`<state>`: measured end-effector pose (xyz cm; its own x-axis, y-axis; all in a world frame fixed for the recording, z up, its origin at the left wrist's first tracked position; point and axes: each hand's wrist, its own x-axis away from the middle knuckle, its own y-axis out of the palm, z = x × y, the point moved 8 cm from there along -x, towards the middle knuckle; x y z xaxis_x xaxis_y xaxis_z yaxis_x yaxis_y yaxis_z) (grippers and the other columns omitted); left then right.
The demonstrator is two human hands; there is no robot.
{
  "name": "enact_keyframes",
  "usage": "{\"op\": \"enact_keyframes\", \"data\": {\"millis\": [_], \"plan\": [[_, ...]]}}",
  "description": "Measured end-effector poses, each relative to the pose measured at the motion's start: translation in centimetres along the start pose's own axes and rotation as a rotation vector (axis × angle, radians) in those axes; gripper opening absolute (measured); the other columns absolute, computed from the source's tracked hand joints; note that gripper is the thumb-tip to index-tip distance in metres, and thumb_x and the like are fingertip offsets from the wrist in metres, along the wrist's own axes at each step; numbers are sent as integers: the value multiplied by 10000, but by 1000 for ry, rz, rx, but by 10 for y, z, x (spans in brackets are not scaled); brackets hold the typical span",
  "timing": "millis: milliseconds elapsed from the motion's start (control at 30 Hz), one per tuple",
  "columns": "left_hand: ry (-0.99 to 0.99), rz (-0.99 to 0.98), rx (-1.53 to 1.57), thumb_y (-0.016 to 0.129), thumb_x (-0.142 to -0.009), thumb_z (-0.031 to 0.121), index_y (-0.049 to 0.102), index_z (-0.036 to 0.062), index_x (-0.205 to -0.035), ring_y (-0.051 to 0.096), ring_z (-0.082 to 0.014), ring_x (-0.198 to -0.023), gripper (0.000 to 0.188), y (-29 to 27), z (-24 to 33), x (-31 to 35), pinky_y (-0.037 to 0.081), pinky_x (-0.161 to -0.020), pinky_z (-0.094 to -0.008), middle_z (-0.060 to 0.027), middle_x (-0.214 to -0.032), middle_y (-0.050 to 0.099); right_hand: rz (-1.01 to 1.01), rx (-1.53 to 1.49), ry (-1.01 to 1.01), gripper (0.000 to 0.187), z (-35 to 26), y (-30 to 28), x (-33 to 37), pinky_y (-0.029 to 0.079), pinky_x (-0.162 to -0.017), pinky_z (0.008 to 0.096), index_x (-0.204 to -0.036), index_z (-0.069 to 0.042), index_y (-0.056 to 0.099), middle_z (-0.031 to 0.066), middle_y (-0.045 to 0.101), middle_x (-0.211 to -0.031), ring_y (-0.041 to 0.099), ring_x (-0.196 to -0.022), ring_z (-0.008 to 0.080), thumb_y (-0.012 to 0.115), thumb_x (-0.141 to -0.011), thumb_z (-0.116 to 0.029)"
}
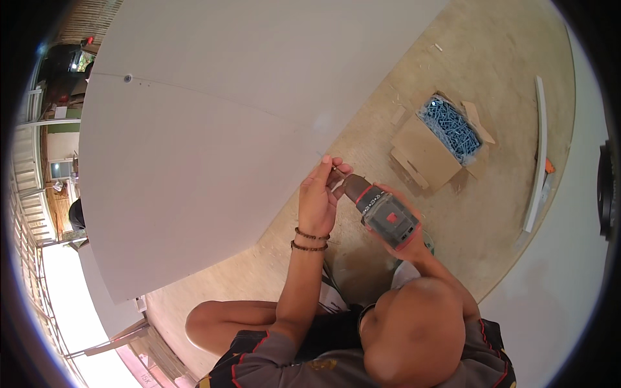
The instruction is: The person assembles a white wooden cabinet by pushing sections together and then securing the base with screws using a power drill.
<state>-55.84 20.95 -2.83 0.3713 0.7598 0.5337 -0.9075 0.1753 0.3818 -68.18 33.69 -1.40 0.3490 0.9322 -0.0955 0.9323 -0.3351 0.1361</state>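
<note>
The right hand (406,249) grips a drill (383,212), its tip at the left hand (318,197), whose fingers pinch a screw (336,169) beside the board (207,142).

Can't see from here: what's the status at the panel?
Left hand pinching a screw at drill tip. Right hand gripping drill. Panel edge unobstructed.

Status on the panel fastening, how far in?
Done: one screw head sits in the grey panel near its far edge. In hand: the left hand pinches a screw at the tip of the drill, which the right hand grips. Left: the rest of the panel shows no fasteners; the box of screws looks full.
</note>
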Motion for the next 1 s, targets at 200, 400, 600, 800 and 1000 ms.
{"op": "enact_keyframes", "data": {"millis": [200, 400, 600, 800, 1000], "plan": [[261, 36, -250, 581, -969, 360, 636, 13, -1184, 490, -169, -1219, 411, 9, 46, -10, 413, -995, -365, -78, -1241, 598, 48, 7, -102, 667, -6, 12, -26, 465, -922, 272, -1365, -4, 460, 123, 608, -1240, 601, -1080, 157, 735, -758, -27], [304, -11, -299, 592, -958, 383, 602, 0, -1251, 457, -177, -1257, 482, 5, 83, -15, 403, -1011, -369, -75, -1275, 572, 48, 16, -160, 634, -24, 25, -52, 481, -894, 269, -1353, -1, 469, 119, 638, -1192, 620, -1040, 146, 728, -775, -35], [263, 6, -278, 597, -955, 384, 582, -16, -1270, 471, -169, -1236, 509, 8, 85, -15, 415, -1004, -368, -69, -1241, 589, 48, 65, -183, 635, -24, 24, -56, 495, -875, 278, -1339, 2, 483, 128, 652, -1174, 636, -1002, 151, 737, -758, -34], [253, -19, -260, 595, -960, 351, 601, -2, -1215, 466, -176, -1237, 435, 4, 84, -21, 420, -996, -374, -85, -1271, 575, 53, 50, -188, 628, -24, 27, -58, 494, -877, 279, -1336, 1, 490, 118, 657, -1152, 638, -996, 158, 732, -757, -37], [222, -99, -177, 555, -982, 305, 636, 29, -1069, 477, -220, -1252, 301, 5, 86, -24, 427, -989, -386, -137, -1328, 559, 63, 63, -219, 574, -30, 30, -60, 487, -864, 270, -1295, -9, 514, 114, 652, -1143, 629, -972, 145, 710, -756, -11]]}}
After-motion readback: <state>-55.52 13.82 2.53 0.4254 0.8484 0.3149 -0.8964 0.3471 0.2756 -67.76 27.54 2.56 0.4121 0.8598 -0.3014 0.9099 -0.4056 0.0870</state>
